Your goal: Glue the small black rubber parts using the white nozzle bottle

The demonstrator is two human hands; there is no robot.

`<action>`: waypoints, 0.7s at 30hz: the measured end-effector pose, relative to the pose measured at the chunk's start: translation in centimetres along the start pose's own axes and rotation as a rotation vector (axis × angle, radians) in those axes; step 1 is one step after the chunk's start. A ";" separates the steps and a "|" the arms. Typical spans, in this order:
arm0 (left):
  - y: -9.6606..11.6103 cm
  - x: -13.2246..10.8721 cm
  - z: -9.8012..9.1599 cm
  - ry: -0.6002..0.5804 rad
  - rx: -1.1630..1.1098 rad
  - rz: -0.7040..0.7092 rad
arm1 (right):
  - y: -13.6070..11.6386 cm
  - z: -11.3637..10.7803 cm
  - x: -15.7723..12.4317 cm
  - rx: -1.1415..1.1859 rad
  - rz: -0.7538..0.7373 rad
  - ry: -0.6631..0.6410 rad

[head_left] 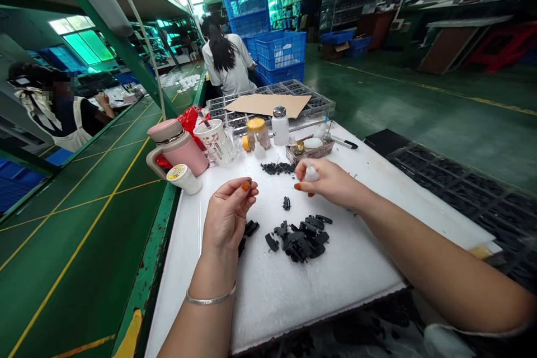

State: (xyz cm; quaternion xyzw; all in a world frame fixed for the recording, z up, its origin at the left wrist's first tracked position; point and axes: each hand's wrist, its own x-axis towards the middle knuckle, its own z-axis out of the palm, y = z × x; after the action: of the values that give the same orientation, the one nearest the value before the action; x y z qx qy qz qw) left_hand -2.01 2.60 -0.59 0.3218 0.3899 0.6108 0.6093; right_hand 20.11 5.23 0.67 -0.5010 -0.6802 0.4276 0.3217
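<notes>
My left hand (226,215) is raised over the white work surface (268,313), its thumb and fingertips pinched on a small dark part (249,181), mostly hidden by the fingers. Across from it, my right hand (333,183) is closed around a small white squeeze bottle (311,172). A single black plastic part (286,203) lies between the hands. Closer to me is a heap of curved black plastic parts (302,241). More black parts (251,228) lie beside my left wrist, partly covered by it. Tiny black pieces (277,168) are spread beyond my hands.
A pink mug (184,151), a lidded tub (183,178), a paper cup (216,142), a white bottle (280,126) and a small box (310,151) line the far edge. Compartment trays (323,105) stand behind. A green conveyor belt (84,235) runs left. Two people sit farther off.
</notes>
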 end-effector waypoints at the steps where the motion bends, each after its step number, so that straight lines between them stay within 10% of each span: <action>1: 0.1 0.1 -0.1 0.012 -0.006 0.010 | 0.2 0.3 0.1 -0.138 -0.008 -0.020; 10: 0.3 0.2 -0.3 0.054 -0.052 0.036 | 1.6 1.9 0.4 -0.502 -0.022 -0.034; 21: 0.4 0.1 -0.2 0.018 -0.103 -0.017 | -2.9 1.5 -1.5 -0.145 -0.169 0.012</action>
State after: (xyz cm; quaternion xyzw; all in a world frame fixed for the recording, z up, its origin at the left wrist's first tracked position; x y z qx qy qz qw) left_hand -2.33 2.69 -0.36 0.2810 0.3660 0.6279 0.6268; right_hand 18.11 3.02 2.63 -0.4661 -0.7473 0.3458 0.3236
